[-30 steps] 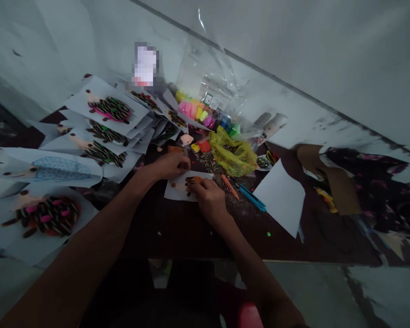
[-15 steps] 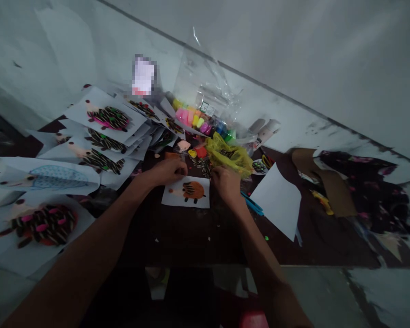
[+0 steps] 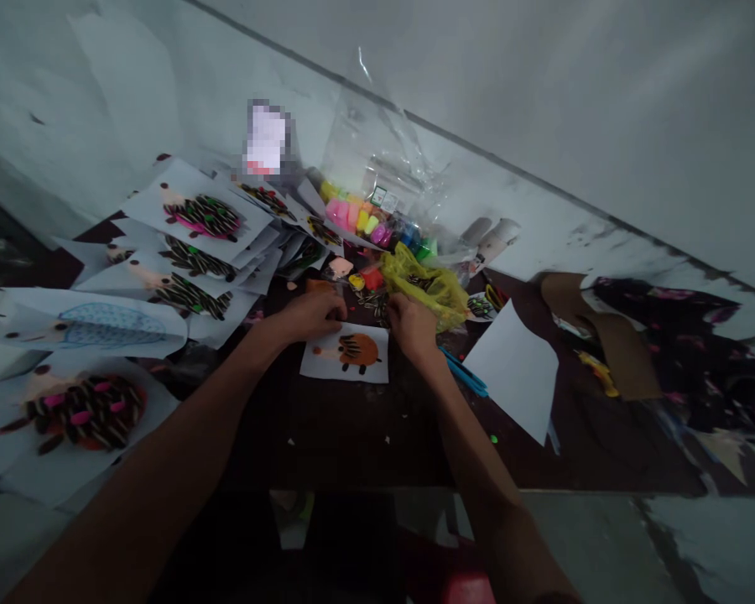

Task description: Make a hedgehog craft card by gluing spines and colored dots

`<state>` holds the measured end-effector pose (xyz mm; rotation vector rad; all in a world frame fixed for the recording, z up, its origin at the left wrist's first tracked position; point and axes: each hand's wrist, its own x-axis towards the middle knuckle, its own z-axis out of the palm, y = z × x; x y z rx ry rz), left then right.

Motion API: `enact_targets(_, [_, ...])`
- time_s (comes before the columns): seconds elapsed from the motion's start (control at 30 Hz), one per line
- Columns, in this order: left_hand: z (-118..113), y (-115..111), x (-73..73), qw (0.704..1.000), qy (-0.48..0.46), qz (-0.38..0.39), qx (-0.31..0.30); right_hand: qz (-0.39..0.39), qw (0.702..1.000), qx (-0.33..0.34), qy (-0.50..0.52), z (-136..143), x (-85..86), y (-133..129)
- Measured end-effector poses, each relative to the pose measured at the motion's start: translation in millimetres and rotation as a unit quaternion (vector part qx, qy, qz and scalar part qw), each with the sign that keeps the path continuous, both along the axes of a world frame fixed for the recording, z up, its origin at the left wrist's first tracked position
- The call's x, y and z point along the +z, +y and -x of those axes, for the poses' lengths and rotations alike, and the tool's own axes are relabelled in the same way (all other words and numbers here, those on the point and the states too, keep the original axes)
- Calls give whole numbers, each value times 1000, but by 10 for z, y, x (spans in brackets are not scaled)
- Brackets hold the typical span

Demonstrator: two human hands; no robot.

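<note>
A small white card (image 3: 315, 369) lies flat before me, with an orange clay hedgehog (image 3: 366, 351) that has striped sunflower seeds on its back. At the card's upper left edge is my left hand (image 3: 318, 315), its fingers curled together; whatever they hold, if anything, is hidden. My right hand (image 3: 413, 327) is just beyond the card's upper right corner, fingers pinched beside a scatter of loose sunflower seeds (image 3: 371, 300). What is in that pinch is too small to make out. A yellow plastic bag (image 3: 440, 289) with more seeds sits right behind my right hand.
Seed-covered hedgehog pictures (image 3: 201, 216) are piled at left. Behind stand a clear bag of coloured clay (image 3: 368, 220) and a pale pink clay lump (image 3: 340, 267). To the right are blue scissors (image 3: 466, 373), a white sheet (image 3: 516, 369), brown cardboard (image 3: 629, 361) and dark floral cloth (image 3: 685, 344).
The whole view has shifted slightly. My right hand has drawn a little up toward the loose seeds, and my left hand stays at the card's edge.
</note>
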<state>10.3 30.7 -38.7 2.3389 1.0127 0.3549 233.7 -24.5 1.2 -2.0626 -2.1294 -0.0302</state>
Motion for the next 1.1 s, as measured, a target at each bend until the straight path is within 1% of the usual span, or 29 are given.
enact_targets(0.07, [-5, -9, 18, 1000, 6, 10, 7, -32, 997, 35, 60, -47, -21, -64])
enact_targets(0.13, [-11, -16, 33, 1000, 8, 18, 6, -55, 987, 86, 126, -68, -29, -170])
enact_targets(0.23, [-17, -14, 29, 1000, 7, 22, 6, -53, 965, 148, 207, -29, -28, -388])
enact_targets(0.33, [-15, 7, -9, 1000, 6, 14, 4, -46, 954, 168, 243, 67, -49, -606])
enact_targets(0.43, [-7, 30, -54, 1000, 5, 3, -4, -24, 958, 177, 227, 169, -111, -760])
enact_targets(0.57, [-4, 34, -72, 1000, 6, 1, 2, -39, 966, 177, 187, 259, -211, -850])
enact_targets(0.7, [-1, 26, -60, 1000, 7, 6, 5, -57, 974, 175, 134, 301, -274, -856])
enact_targets(0.9, [8, 41, -89, 1000, -13, -5, -6, -64, 981, 171, 70, 318, -306, -847])
enact_targets(1.1, [-1, 54, -107, 1000, -11, -6, -10, -72, 981, 175, 50, 312, -329, -830])
